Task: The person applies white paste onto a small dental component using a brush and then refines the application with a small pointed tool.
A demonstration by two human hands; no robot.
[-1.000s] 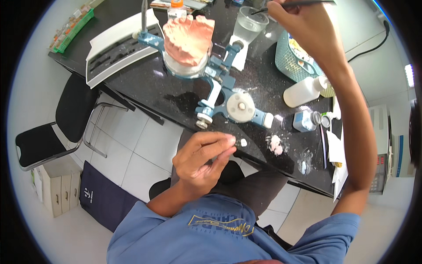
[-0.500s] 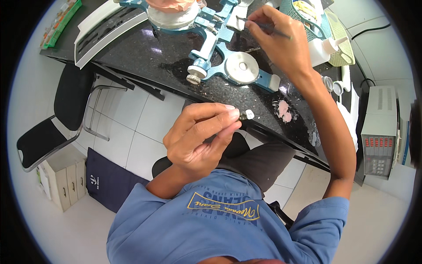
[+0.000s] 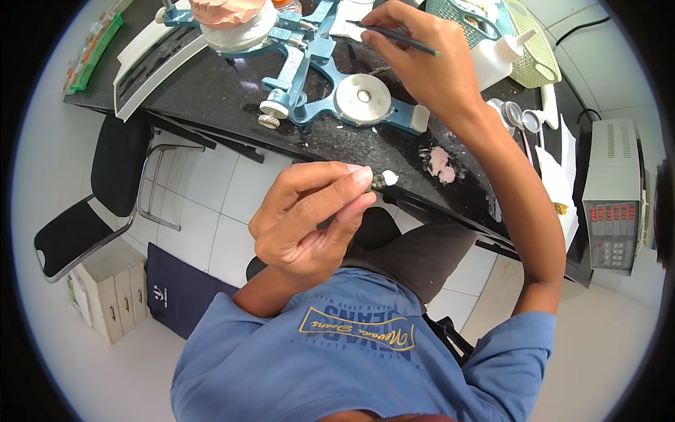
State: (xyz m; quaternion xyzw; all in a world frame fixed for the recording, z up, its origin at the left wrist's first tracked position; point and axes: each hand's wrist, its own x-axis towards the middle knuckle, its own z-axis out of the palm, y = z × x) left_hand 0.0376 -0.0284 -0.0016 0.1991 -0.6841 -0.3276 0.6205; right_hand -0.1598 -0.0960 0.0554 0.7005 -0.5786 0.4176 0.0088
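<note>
Main change: right hand (image 3: 430,60) has gone from the cup at the far right to the tissue (image 3: 343,32), far middle. A second ago the tool (image 3: 415,45) had its tip at the cup; half a second ago it was by the tissue, and now the tip is at the tissue, seemingly touching, though contact is hard to confirm at this size. Cup no longer in view; the whole view has shifted too, so some apparent movement is just the head.

Right grip: fingers pinched narrow around the thin dark tool, its back end sticking out to the right. Probably a brush; bristles too small to tell.

Left hand (image 3: 302,218): little change. Thumb and fingertips pinch the small piece (image 3: 389,178), white end pointing right, dark greenish end at the fingertips. Piece is held up in front of the bench's (image 3: 204,84) near edge, left of and nearer than the pink lump (image 3: 441,167).

Meaning: looks like a wipe or blot of the tip after a dip, a judgement only. Tool is well apart from the piece, so no work on the piece at this instant.

Articulator (image 3: 320,79) stands beyond the left hand, pink cast (image 3: 225,11) on its far left part.
</note>
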